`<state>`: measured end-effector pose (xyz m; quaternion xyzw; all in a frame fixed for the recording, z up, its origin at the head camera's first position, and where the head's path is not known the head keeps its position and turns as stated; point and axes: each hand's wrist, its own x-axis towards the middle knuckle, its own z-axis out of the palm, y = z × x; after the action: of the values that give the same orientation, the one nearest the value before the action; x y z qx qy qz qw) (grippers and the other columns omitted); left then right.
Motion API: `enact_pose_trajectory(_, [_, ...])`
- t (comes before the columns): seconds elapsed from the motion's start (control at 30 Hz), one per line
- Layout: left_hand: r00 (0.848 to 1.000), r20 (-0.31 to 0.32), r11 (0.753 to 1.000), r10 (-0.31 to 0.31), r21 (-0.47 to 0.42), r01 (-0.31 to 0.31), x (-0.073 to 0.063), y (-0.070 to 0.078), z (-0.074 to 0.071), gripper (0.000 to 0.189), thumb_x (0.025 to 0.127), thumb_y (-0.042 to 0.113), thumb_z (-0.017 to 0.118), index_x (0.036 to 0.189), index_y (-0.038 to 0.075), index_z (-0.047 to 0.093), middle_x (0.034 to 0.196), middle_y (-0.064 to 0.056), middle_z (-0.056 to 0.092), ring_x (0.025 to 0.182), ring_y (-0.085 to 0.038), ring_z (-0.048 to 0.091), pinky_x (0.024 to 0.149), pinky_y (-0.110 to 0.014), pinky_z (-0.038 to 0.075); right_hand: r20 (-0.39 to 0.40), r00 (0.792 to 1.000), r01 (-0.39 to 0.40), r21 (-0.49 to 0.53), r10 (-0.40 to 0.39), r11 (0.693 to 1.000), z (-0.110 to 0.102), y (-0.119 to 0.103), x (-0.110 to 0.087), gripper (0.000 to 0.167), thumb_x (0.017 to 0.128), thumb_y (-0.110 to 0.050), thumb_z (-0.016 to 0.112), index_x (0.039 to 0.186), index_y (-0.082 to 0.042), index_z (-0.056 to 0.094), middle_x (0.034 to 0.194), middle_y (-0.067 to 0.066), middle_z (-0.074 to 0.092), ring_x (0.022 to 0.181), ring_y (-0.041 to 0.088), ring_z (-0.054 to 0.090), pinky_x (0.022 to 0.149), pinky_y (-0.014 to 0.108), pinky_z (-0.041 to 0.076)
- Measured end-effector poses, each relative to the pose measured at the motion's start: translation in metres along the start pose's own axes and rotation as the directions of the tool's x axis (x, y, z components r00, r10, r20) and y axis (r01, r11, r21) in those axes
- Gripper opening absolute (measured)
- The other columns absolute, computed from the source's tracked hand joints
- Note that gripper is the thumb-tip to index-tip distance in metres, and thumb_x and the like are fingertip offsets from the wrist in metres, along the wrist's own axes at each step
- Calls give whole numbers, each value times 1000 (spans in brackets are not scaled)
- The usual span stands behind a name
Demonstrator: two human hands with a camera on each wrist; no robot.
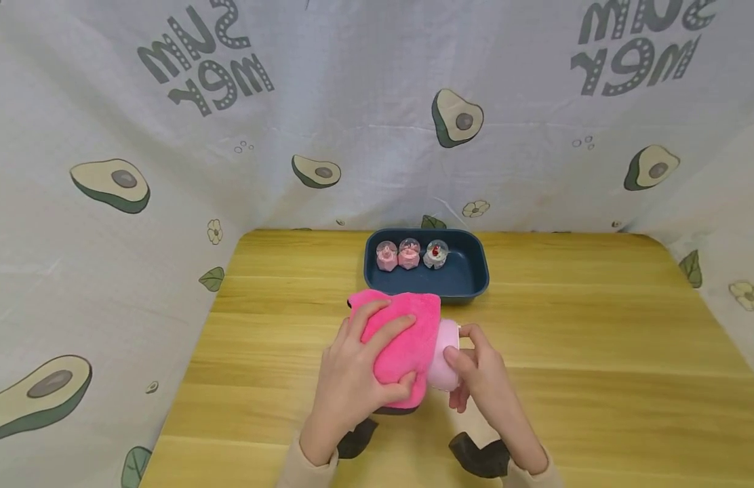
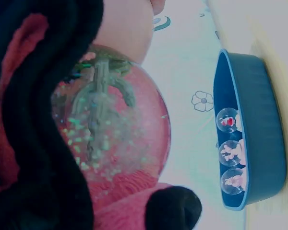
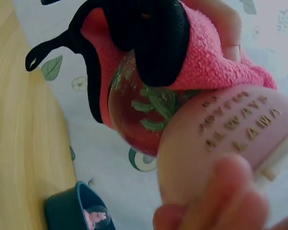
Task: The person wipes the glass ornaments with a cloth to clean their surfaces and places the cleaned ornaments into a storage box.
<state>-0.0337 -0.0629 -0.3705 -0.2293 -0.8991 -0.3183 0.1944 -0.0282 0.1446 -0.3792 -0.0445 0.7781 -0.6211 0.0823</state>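
Between both hands is a large snow globe (image 3: 221, 139) with a pink base bearing raised gold letters; green cactus shapes and glitter float inside its glass (image 2: 134, 124). My right hand (image 1: 483, 373) grips the pink base, thumb on one side. With spread, bent fingers, my left hand (image 1: 359, 369) holds a bright pink cloth (image 1: 407, 339) with black edging around the glass ball. From the head view the cloth hides the ball. The globe lies tilted on its side, its base toward the right hand.
Beyond the hands, a dark blue tray (image 1: 465, 278) sits on the wooden table (image 1: 584, 339). Inside it, along the back left, stand three small snow globes (image 1: 409, 253), two pink-based and one white-based. A white avocado-print cloth (image 1: 377, 135) hangs behind.
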Motion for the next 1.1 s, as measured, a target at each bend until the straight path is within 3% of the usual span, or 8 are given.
enact_pose_trajectory(0.2, [996,44,964,-83,-251,92,0,-13,-8,68,64,32,79,129,34,57,138,8,42,120,-16,45,75,-34,55,158,949,291,-110,-272,950,-10,2,0,83,68,-5,84,132,1,32,107,17,60,75,14,64,60,32,57])
enact_pose_trajectory(0.37, [992,102,916,-80,-386,113,1,-17,-14,68,66,28,78,130,34,56,139,9,40,121,-15,44,78,-33,54,159,787,609,-353,-596,710,-16,0,3,95,61,-34,90,136,-2,41,123,11,50,103,14,52,73,31,56])
enact_pose_trajectory(0.47, [995,88,933,-38,-353,67,1,-14,-13,67,66,28,78,129,31,57,139,6,41,117,-17,48,76,-32,54,146,729,670,-349,-668,655,-16,0,4,92,66,-49,81,134,0,44,120,11,52,101,16,55,74,26,55])
enact_pose_trajectory(0.57, [999,52,964,12,-265,2,0,-11,-10,66,65,30,78,128,29,58,137,3,44,114,-17,49,74,-30,54,62,762,628,-310,-644,714,-12,3,2,92,61,-43,88,129,3,46,107,11,55,84,12,61,70,19,53])
enact_pose_trajectory(0.7, [995,-2,991,97,-93,-97,0,-7,-3,65,65,38,79,126,28,59,135,0,46,113,-19,50,70,-30,54,-87,925,355,-153,-371,922,-3,2,-2,70,68,-14,84,123,3,47,84,9,57,57,13,63,49,25,53])
enact_pose_trajectory(0.8, [989,-35,989,147,2,-147,0,-6,0,65,64,42,79,125,28,61,133,-2,48,109,-21,52,64,-28,54,-93,991,92,-22,-94,995,0,-2,-3,48,81,-13,67,121,2,43,78,10,62,45,18,60,40,33,51])
enact_pose_trajectory(0.93, [993,-38,992,114,-41,-115,1,-9,-2,66,63,40,79,125,29,61,133,-1,47,111,-21,51,65,-29,54,52,997,50,6,-50,999,-4,-4,-3,58,83,-9,67,129,3,35,88,16,65,52,20,63,47,35,54])
enact_pose_trajectory(1.1, [999,5,961,38,-274,-35,4,-19,-10,68,63,31,79,128,27,59,136,2,45,116,-18,48,72,-30,54,185,928,357,-185,-324,916,-14,-4,-3,97,65,-8,87,142,-4,27,95,9,62,69,10,63,59,28,56])
